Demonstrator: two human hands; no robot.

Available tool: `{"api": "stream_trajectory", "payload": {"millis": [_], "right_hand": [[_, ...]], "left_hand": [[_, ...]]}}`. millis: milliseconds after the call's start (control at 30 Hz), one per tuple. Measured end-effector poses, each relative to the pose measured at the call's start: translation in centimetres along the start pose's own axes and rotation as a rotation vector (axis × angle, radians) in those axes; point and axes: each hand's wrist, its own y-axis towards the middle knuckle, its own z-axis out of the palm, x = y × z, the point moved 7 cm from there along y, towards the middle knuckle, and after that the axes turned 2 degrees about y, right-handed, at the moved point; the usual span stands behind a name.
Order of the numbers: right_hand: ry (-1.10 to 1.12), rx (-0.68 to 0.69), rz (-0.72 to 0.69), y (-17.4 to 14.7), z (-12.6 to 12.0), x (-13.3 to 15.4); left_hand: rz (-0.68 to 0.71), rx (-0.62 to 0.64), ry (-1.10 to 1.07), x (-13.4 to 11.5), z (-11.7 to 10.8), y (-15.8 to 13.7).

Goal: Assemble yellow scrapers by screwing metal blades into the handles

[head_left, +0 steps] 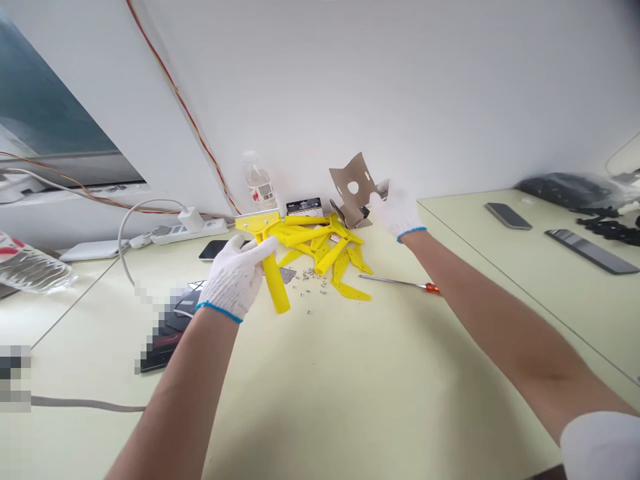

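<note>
Evidently, the left hand (236,272) grips the yellow scraper (275,283) over the bench (350,373); a loose hold could drop it among the small metal parts (309,273), scattering them. The propped cardboard (349,175) could topple if bumped by the right hand (397,209), whose grip I cannot make out.

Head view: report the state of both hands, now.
Left hand: closed around the handle of a yellow scraper.
Right hand: by the brown cardboard; whether it is gripping anything cannot be told.
</note>
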Motion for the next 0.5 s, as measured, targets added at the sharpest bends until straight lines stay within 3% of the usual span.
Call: {"api": "stream_trajectory", "payload": {"millis": [100,167,333,500], "right_hand": [[-0.059,0.043,-0.131,-4.5,-1.1,1.7],[-0.096,0.072,-0.201,-7.2,-1.3,2.7],[-0.251,0.132,-0.24,-11.2,-0.6,4.1],[-0.246,0.161,-0.212,-13.4,-0.1,4.6]], "left_hand": [[0.088,0.109,0.043,-1.3,1.2,-0.5],[0.145,0.116,0.043,-2.4,1.8,-1.1],[0.261,0.034,-0.052,-4.2,3.5,-2.7],[0.25,-0.101,0.019,-3.0,4.3,-3.0]]}}
